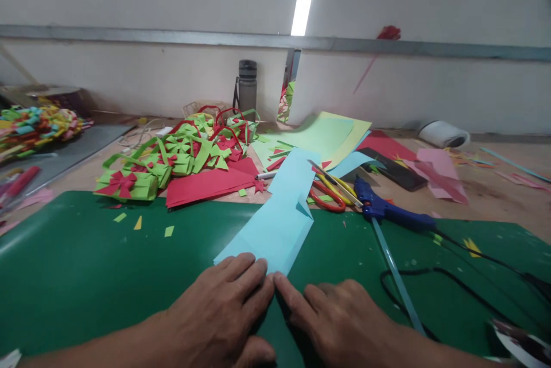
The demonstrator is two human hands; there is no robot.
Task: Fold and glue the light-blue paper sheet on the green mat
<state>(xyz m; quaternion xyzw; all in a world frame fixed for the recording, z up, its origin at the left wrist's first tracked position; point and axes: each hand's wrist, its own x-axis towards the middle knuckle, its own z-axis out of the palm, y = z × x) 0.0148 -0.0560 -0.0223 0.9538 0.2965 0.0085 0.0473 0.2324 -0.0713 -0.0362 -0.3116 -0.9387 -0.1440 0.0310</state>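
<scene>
Plainly, the left hand (219,305) lay loosely spread over the near edge of the light-blue paper (275,230) at centre, meeting the right hand's pointing forefinger; whether the right hand (340,310) gripped, I couldn't tell. The green mat (81,264) stretched leftward; the blue hot-glue gun (394,212) bordered the right.
</scene>
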